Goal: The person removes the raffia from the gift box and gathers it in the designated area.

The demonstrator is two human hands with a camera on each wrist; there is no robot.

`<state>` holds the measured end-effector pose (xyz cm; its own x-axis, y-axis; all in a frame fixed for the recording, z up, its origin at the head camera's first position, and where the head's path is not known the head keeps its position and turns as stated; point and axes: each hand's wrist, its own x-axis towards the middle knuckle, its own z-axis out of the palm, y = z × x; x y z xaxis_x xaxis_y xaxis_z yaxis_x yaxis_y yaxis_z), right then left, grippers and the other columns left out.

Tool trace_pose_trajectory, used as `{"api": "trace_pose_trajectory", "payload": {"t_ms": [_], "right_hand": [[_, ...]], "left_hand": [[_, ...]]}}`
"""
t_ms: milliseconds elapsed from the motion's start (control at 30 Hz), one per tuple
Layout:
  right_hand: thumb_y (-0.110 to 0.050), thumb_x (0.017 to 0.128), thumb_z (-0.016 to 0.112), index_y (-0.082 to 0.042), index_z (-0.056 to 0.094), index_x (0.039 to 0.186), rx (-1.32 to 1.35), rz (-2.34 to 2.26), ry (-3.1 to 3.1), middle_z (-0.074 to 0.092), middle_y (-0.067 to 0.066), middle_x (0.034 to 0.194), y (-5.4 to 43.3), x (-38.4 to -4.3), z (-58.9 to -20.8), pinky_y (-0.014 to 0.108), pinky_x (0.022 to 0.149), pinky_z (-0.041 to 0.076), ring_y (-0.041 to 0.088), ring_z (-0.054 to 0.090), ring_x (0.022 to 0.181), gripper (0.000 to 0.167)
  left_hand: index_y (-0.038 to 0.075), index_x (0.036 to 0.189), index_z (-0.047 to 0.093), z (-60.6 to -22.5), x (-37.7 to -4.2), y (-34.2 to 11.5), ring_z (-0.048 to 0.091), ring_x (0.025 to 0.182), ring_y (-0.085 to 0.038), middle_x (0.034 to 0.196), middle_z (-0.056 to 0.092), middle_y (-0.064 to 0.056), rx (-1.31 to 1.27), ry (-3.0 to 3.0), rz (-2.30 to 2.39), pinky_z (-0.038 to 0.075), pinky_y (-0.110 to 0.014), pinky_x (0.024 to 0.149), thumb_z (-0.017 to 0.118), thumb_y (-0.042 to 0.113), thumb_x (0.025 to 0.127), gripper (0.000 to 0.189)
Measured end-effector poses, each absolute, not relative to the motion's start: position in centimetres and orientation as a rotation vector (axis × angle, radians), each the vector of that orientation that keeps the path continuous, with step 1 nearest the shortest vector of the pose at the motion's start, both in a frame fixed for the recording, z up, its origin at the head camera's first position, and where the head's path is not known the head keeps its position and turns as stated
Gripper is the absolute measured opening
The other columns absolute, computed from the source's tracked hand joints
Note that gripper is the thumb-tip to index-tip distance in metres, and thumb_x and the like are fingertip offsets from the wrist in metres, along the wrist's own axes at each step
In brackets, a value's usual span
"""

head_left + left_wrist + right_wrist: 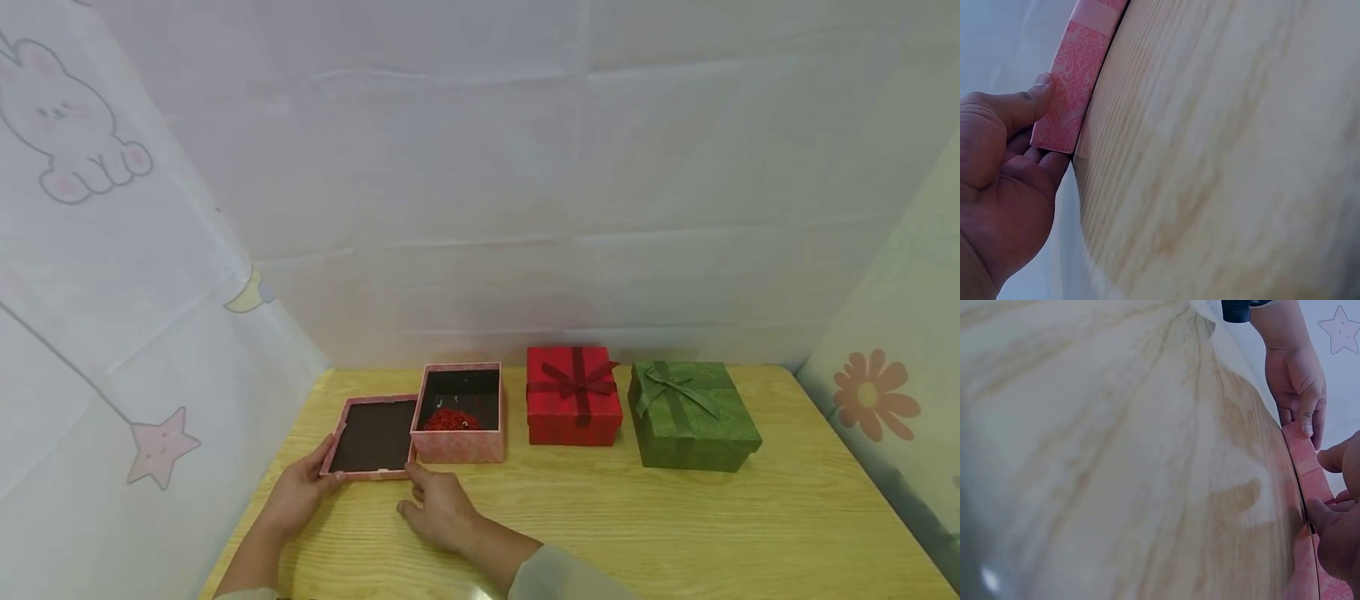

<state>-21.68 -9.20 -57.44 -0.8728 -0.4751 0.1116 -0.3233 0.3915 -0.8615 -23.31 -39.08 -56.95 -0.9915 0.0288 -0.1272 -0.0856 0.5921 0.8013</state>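
An upturned pink box lid [373, 477] with a dark inside lies flat on the table, just left of the open pink box [459, 447]. My left hand [296, 492] grips the lid's front left corner, thumb on the front side [1079, 69] and fingers round the edge. At the front right corner, fingers of my right hand [444, 510] touch the lid; its thumb stands apart from it. Red shredded filling [450, 419] and small pale bits lie inside the box. In the right wrist view, my right hand [1338, 540] is partly cut off.
To the right stand a closed red gift box [570, 429] and a closed green gift box [693, 454], both with ribbon bows. The yellow wood-grain table [675, 533] meets a pale cloth backdrop [480, 208] behind and at both sides.
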Motion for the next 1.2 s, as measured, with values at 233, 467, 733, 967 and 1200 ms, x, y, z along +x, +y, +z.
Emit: {"api": "trace_pose_trajectory", "payload": {"t_ms": [233,467,733,967,1200], "right_hand": [[-0.026,0.099,0.072,0.0,0.049,0.152,-0.763,-1.393,2.535,0.05,0.016,0.153,-9.0,-21.8,-57.3,0.024,0.092,0.056,0.017,0.068,0.115,0.064],[-0.024,0.097,0.072,-0.002,0.052,0.151,-0.792,-1.377,2.586,0.062,0.011,0.143,-8.5,-22.0,-57.1,0.025,0.098,0.054,0.014,0.067,0.117,0.062],[-0.02,0.098,0.072,-0.003,0.055,0.15,-0.801,-1.469,2.502,0.06,0.011,0.147,-7.1,-22.4,-56.5,0.025,0.1,0.052,0.02,0.066,0.124,0.057],[-0.019,0.099,0.072,-0.005,0.053,0.151,-0.802,-1.576,2.39,0.059,0.01,0.148,-6.0,-22.6,-55.7,0.032,0.103,0.052,0.027,0.065,0.126,0.058],[-0.013,0.098,0.073,-0.003,0.051,0.152,-0.855,-1.662,2.285,0.056,0.009,0.151,-5.0,-23.3,-55.0,0.036,0.104,0.052,0.033,0.063,0.128,0.059]], "left_hand": [[0.019,0.167,0.018,-56.8,-23.6,-38.9,0.038,0.147,-0.035,0.166,0.029,-0.017,-0.028,2.713,1.333,0.035,-0.054,0.116,0.068,0.035,0.102,0.083],[0.017,0.167,0.018,-56.5,-23.6,-38.6,0.038,0.147,-0.035,0.167,0.027,-0.017,-0.023,2.706,1.363,0.037,-0.053,0.116,0.069,0.032,0.102,0.084],[0.021,0.168,0.016,-55.9,-23.2,-38.4,0.023,0.154,-0.039,0.173,0.012,-0.006,-0.023,2.674,1.463,0.036,-0.042,0.114,0.072,0.039,0.099,0.09],[0.019,0.165,0.03,-54.9,-23.0,-37.2,0.035,0.149,-0.042,0.169,0.027,-0.013,0.013,2.812,1.444,0.038,-0.045,0.113,0.071,0.046,0.098,0.083],[0.019,0.164,0.034,-54.1,-23.0,-35.5,0.03,0.152,-0.038,0.168,0.029,-0.014,0.076,2.783,1.569,0.038,-0.026,0.112,0.074,0.042,0.097,0.081]]}}
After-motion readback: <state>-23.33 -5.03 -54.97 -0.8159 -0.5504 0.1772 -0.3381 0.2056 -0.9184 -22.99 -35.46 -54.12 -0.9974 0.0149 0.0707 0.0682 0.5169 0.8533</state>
